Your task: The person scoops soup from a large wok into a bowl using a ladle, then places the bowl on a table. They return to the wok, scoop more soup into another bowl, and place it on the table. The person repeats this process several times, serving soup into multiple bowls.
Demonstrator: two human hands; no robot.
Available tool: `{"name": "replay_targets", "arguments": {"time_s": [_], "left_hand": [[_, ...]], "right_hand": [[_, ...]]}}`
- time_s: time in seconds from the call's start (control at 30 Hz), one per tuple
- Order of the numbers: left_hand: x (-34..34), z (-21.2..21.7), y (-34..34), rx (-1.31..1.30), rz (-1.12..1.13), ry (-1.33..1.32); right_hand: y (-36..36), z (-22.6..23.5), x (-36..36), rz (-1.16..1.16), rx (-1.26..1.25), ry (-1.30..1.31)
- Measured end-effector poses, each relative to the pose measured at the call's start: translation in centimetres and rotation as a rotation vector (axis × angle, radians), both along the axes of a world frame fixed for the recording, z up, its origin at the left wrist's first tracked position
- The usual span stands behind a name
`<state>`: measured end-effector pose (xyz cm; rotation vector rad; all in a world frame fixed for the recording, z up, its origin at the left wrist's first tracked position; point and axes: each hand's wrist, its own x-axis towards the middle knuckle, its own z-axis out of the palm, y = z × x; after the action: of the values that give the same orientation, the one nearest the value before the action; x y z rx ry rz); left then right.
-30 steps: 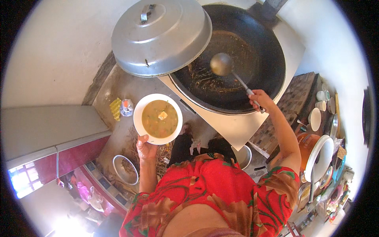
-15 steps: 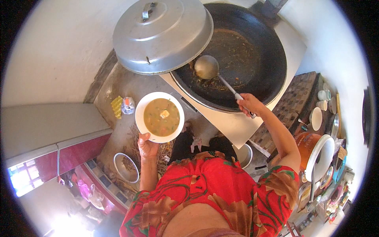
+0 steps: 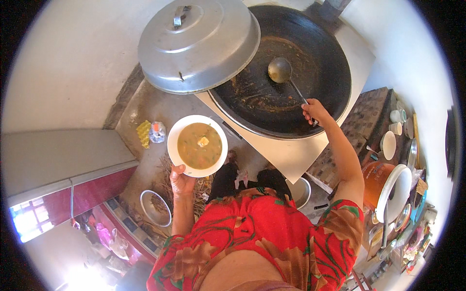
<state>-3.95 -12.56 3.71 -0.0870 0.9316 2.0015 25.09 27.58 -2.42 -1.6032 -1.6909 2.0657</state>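
My left hand [image 3: 182, 180] grips the near rim of a white bowl [image 3: 173, 154], thumb on the edge. Brownish soup [image 3: 196, 150] with green bits and one pale lump floating in it fills much of the bowl. My right hand [image 3: 315, 111] is closed round the handle of a metal ladle [image 3: 280, 71], whose round head is over the middle of a large black wok [image 3: 335, 72]. Only a thin brown residue with scraps coats the wok's bottom. A big domed metal lid [image 3: 204, 53] covers the wok's left edge.
The wok is set in a pale stove top [image 3: 291, 162]. Below the bowl are dry stalks [image 3: 160, 186] and a metal basin [image 3: 156, 207]. A tiled ledge [image 3: 335, 155] runs along the right, beside an orange bucket [image 3: 376, 182] and several bowls. A grey-topped cabinet [image 3: 63, 155] stands left.
My right hand has carried the ladle right and farther away, from the wok's left side to its middle. The bowl in my left hand has barely shifted.
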Motion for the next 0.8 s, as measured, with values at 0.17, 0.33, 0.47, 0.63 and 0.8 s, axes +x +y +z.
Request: {"name": "replay_targets", "arguments": {"time_s": [0.17,0.33,0.47,0.63,0.8], "left_hand": [[0.3,0.6,0.7,-0.018,0.004,0.003],[0.4,0.3,0.8,-0.025,0.012,0.01],[0.3,0.2,0.8,-0.022,0.018,0.009],[0.2,0.1,0.7,-0.02,0.021,-0.057],[0.3,0.2,1.4,0.001,-0.006,-0.032]], "right_hand": [[-2.8,-0.5,-1.4,0.166,0.014,-0.079],[-5.9,4.0,-1.0,0.13,-0.282,0.147],[-5.0,5.6,2.0,0.024,-0.578,0.297],[-2.0,8.4,5.9,-0.007,-0.182,0.037],[0.9,9.6,7.6,0.191,0.177,-0.309]]}}
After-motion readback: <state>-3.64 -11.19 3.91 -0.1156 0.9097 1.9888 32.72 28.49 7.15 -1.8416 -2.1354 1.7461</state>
